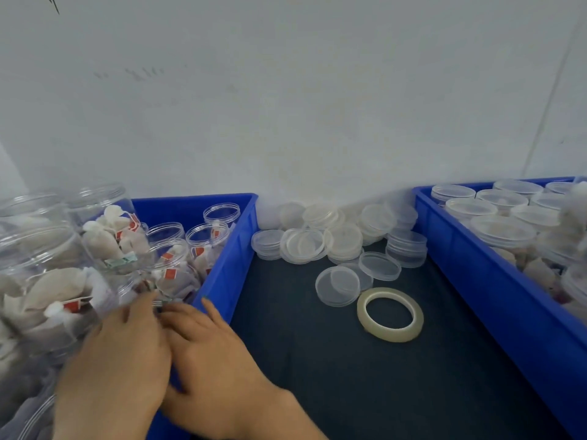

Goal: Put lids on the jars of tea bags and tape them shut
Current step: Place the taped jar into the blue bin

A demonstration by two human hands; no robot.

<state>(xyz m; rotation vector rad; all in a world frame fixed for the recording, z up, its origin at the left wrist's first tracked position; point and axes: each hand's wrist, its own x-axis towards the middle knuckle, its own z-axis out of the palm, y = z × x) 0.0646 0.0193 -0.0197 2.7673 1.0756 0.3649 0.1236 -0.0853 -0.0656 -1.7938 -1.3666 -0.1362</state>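
Jars [173,274] tight against blue bin [229,258] rim

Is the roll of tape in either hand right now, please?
No, the roll of tape lies on the dark mat, apart from the left hand and right hand.

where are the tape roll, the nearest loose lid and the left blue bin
tape roll [392,334]: head view, near side of ring
loose lid [338,285]: head view, its flat top
left blue bin [228,265]: head view, right wall
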